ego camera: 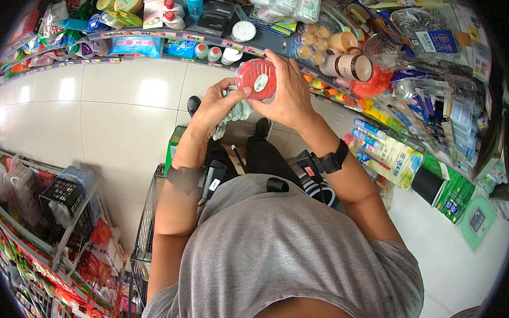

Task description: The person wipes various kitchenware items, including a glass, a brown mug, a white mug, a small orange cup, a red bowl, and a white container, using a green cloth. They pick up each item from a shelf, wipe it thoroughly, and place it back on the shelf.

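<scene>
In front of my chest, both hands hold up a round red plastic item (253,68) in transparent wrap, with slots and a pale oval label on its face. My right hand (292,92) grips its right side, with the fingers raised along the edge and the thumb below. A crumpled pale green cloth (237,110) hangs from my left hand (219,101). My left thumb presses against the lower left of the red item. The left fingers behind the cloth are partly hidden. Just beyond the hands is the edge of a shop shelf (179,34).
A round white container (243,31), wrapped jars (313,43) and brown-lidded canisters (353,67) crowd the shelf. Steel scourers (424,29) hang at the right. A wire rack (143,225) stands by my left arm, and stacked baskets (64,199) at the far left. Tiled floor (122,105) lies between.
</scene>
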The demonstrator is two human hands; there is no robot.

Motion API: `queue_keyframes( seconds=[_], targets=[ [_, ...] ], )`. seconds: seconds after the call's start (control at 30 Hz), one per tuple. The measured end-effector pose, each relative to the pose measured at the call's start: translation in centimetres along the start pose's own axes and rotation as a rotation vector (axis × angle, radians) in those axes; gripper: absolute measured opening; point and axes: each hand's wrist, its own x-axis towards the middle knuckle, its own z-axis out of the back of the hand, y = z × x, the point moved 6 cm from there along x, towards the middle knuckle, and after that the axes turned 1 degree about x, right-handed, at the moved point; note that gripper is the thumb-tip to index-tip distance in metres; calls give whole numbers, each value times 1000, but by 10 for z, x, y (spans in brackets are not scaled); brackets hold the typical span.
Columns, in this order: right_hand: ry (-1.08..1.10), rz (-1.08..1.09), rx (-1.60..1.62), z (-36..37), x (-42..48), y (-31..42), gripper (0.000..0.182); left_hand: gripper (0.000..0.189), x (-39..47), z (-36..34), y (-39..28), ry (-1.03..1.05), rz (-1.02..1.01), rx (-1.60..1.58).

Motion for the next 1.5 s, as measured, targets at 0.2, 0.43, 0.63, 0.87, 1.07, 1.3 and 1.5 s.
queue_keyframes(
  seconds=[0.2, 0.43, 0.63, 0.87, 1.07, 1.3, 1.5],
  targets=[
    [-20, 58, 14, 2, 0, 2, 89, 41, 0, -1, 4, 38, 51, -93],
    [16, 37, 39, 3, -2, -1, 97, 50, 5, 1, -1, -35, -156, 32],
    [42, -78, 151, -7, -7, -12, 105, 72, 3, 6, -15, -263, -487, 453],
    [94, -277, 583, -17, -13, -26, 103, 72, -1, 5, -17, -318, -568, 525],
    [51, -389, 798, -28, -14, -32, 97, 70, -15, -10, -32, -433, -678, 712],
    [-8, -245, 829, -26, -14, -37, 83, 67, -30, -19, -46, -487, -900, 899],
    [-12, -276, 941, -17, -13, -41, 74, 66, -25, -19, -44, -424, -908, 1022]
  ],
)
